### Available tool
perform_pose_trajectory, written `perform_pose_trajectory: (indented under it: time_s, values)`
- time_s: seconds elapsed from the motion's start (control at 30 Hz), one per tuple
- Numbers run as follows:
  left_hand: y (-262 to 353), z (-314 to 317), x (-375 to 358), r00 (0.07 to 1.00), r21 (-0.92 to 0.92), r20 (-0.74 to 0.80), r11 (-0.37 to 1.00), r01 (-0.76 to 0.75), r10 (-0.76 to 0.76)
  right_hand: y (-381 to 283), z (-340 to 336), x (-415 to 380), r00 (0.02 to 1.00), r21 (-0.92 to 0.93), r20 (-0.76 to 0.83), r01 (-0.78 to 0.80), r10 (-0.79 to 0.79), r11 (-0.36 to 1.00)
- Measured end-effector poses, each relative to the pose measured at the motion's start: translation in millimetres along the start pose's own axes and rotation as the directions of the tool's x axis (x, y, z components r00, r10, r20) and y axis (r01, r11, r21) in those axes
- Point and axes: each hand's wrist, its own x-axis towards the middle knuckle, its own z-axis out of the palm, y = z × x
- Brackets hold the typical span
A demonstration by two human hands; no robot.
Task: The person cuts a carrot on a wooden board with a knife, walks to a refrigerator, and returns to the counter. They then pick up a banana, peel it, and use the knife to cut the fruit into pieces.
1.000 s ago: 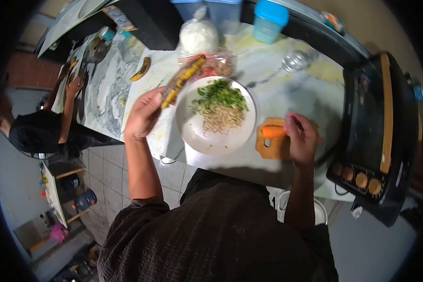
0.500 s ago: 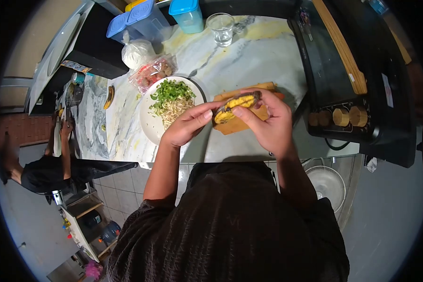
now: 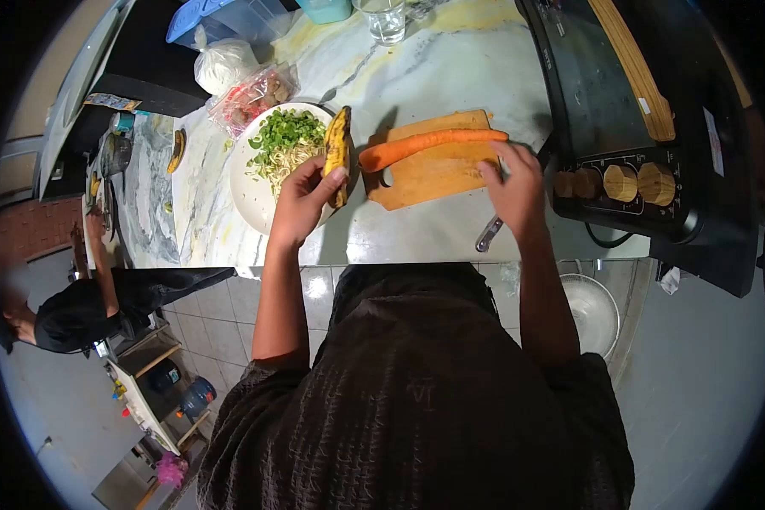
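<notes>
My left hand [image 3: 302, 197] is closed around a ripe banana [image 3: 337, 151], yellow with dark patches, held upright at the right rim of a white plate [image 3: 245, 191]. On that plate lie chopped greens [image 3: 285, 136] and bean sprouts [image 3: 291, 166]. A long orange carrot [image 3: 429, 146] rests across a wooden cutting board [image 3: 429, 183]. My right hand [image 3: 518, 187] is over the board's right edge, thumb and fingers apart, fingertips by the carrot's right end. Below this hand a knife handle [image 3: 488, 235] shows; its blade is hidden.
Behind the plate sit a bag of meatball-like pieces [image 3: 253, 98] and a knotted white bag [image 3: 223, 66]. A glass of water [image 3: 386, 21] stands at the back. A black oven [image 3: 654, 200] with wooden knobs borders the right. Another person [image 3: 81, 310] works at far left.
The banana, held between both hands before, has moved left and turned upright in my left hand. My right hand let go and moved right. Carrot and board are now uncovered.
</notes>
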Motion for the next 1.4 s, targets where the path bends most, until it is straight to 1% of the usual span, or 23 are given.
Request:
perform_pose_trajectory:
  time_s: [0.03,0.07,0.1,0.17,0.23,0.33,0.4,0.53,0.6,0.63,0.7,0.73,0.8,0.83,0.9,0.93,1.1,1.17,1.2,1.23,1.27,1.3,1.4]
  values:
    - [-2,-7,-1,0.999,0.026,-0.037,1.0,0.009,-0.008,-7,8,7,0.983,-0.085,-0.008,0.182,-0.183,0.98]
    - [-3,-13,-6,0.996,0.018,-0.084,1.0,0.011,-0.01,-17,15,11,0.984,-0.092,0.06,0.17,-0.165,0.981]
    - [-3,-20,-10,0.996,0.014,-0.091,1.0,0.009,-0.007,-27,20,15,0.983,-0.092,0.063,0.178,-0.172,0.98]
    - [-3,-38,-14,0.986,0.004,-0.159,0.998,-0.055,0.055,-44,31,29,0.925,-0.14,0.181,0.362,-0.335,0.922]
    - [-8,-56,-18,0.961,0.002,-0.263,0.996,-0.087,0.084,-42,50,34,0.912,-0.103,0.23,0.369,-0.339,0.924]
    - [-10,-88,-30,0.939,0.006,-0.328,0.994,-0.106,0.103,-34,56,45,0.862,-0.104,0.327,0.441,-0.388,0.892]
    - [-12,-106,-41,0.913,0.021,-0.389,0.992,-0.122,0.12,-40,56,50,0.805,-0.101,0.36,0.536,-0.472,0.838]
    - [-14,-135,-59,0.873,0.003,-0.475,0.992,-0.127,0.113,-84,77,62,0.756,-0.035,0.351,0.6,-0.552,0.799]
    - [-13,-144,-65,0.85,0.0,-0.516,0.992,-0.129,0.11,-120,100,64,0.717,0.092,0.276,0.643,-0.64,0.76]
    - [-13,-149,-67,0.846,-0.002,-0.522,0.992,-0.127,0.107,-137,111,66,0.712,0.097,0.28,0.646,-0.644,0.757]
    - [-13,-156,-71,0.838,0.011,-0.529,0.988,-0.152,0.135,-169,137,72,0.609,0.176,0.272,0.73,-0.745,0.66]
    - [-12,-158,-72,0.836,0.009,-0.532,0.989,-0.151,0.132,-184,153,77,0.605,0.178,0.275,0.731,-0.747,0.658]
    - [-13,-165,-77,0.831,0.011,-0.546,0.992,-0.125,0.111,-213,188,84,0.381,0.325,0.409,0.788,-0.829,0.523]
    - [-14,-167,-77,0.83,0.012,-0.548,0.993,-0.12,0.106,-221,196,84,0.381,0.33,0.41,0.785,-0.829,0.524]
    - [-19,-171,-77,0.847,-0.005,-0.522,0.993,-0.12,0.1,-231,211,87,0.313,0.363,0.527,0.758,-0.79,0.542]
    - [-20,-172,-77,0.862,-0.013,-0.498,0.994,-0.113,0.091,-235,218,88,0.299,0.361,0.538,0.763,-0.788,0.536]
    - [-16,-164,-71,0.906,-0.028,-0.421,0.998,-0.062,0.045,-234,226,87,0.315,0.221,0.609,0.814,-0.728,0.537]
    - [-13,-161,-64,0.95,-0.069,-0.303,0.992,-0.105,0.079,-221,226,83,0.413,0.223,0.452,0.806,-0.791,0.548]
    - [-11,-157,-60,0.963,-0.08,-0.256,0.991,-0.103,0.08,-217,219,81,0.471,0.221,0.426,0.774,-0.773,0.593]
    - [-8,-153,-55,0.966,-0.077,-0.245,0.992,-0.105,0.083,-215,205,77,0.48,0.213,0.423,0.772,-0.768,0.599]
    - [-5,-148,-50,0.979,-0.159,-0.188,0.981,-0.108,0.077,-211,188,74,0.583,0.24,0.294,0.722,-0.757,0.649]
    - [-2,-143,-45,0.989,-0.239,-0.127,0.965,-0.106,0.077,-204,171,70,0.675,0.272,0.157,0.672,-0.721,0.689]
    - [2,-125,-29,0.997,-0.317,0.004,0.946,-0.071,0.076,-157,119,54,0.801,0.135,-0.002,0.593,-0.598,0.794]
